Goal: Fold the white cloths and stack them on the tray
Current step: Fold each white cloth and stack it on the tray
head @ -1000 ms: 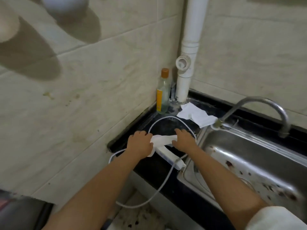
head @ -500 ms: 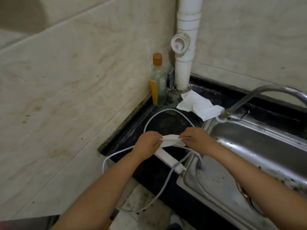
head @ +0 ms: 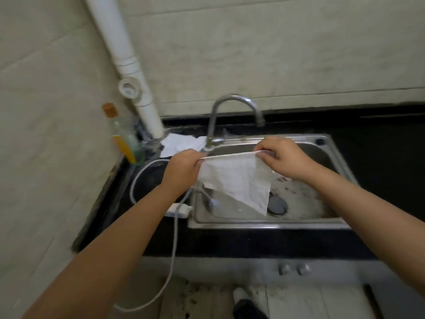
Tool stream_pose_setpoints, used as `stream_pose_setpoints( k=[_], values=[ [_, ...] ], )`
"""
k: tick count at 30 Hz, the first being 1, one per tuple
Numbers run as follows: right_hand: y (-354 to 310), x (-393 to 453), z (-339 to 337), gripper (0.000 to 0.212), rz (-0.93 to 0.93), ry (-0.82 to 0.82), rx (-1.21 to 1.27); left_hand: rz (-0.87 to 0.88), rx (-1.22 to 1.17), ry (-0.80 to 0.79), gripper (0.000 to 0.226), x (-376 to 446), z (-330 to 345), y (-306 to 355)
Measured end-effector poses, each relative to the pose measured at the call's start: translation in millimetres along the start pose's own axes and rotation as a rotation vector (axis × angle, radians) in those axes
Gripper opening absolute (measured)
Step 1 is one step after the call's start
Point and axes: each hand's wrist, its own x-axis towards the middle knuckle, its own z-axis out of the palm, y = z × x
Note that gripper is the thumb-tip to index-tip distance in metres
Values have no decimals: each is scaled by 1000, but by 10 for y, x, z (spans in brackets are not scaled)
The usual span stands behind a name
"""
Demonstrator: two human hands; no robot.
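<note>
A white cloth [head: 239, 180] hangs spread out in the air over the steel sink [head: 299, 217]. My left hand [head: 181, 171] pinches its upper left corner and my right hand [head: 282, 155] pinches its upper right corner, so the top edge is stretched taut between them. The lower corner of the cloth points down toward the drain. A second white cloth [head: 181, 143] lies crumpled on the black counter by the pipe, behind my left hand. No tray is in view.
A curved tap [head: 230, 107] rises behind the cloth. A white drain pipe [head: 128, 72] and a bottle with an orange cap [head: 124, 139] stand in the left corner. A white power strip [head: 179, 209] and its cable [head: 174, 238] lie on the counter left of the sink.
Both hands lifted the cloth off the counter beside the power strip, moved right over the sink and pulled apart, opening it out. The view swung right and down.
</note>
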Motion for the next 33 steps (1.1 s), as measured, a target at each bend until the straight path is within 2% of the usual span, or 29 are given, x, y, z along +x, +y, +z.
stream_pose_setpoints(
  k=[3,7,12,19,22,24,26,29,31,33],
  values=[
    [318,-621,-437,14,196,102,-61,74,-83,-51,33,287,377,737],
    [831,-1597,-1060,18,543,287,-143,276,-170,-135,32,625,886,1868],
    [1447,-2943,-1843,20,910,421,-227,508,-146,-226,25,820,1513,3402],
    [2200,-4636,-2940,25,1251,474,-378,725,-132,-305,25,903,2435,5695],
    [2389,-5307,-3290,26,1366,607,-305,761,-182,-292,23,853,2730,6625],
    [2455,-5671,-3448,25,1367,733,-308,778,-254,-284,22,780,2859,7137],
    [2501,-5962,-3536,24,1344,829,-361,807,-329,-276,22,710,2946,7513],
    [2538,-6317,-3473,24,1357,869,-382,847,-401,-345,20,604,3137,7743],
    [2553,-6533,-3290,23,1392,835,-361,916,-362,-440,19,496,3370,7686],
    [2574,-6743,-3024,21,1451,723,-308,1015,-264,-582,18,372,3654,7537]
  ],
)
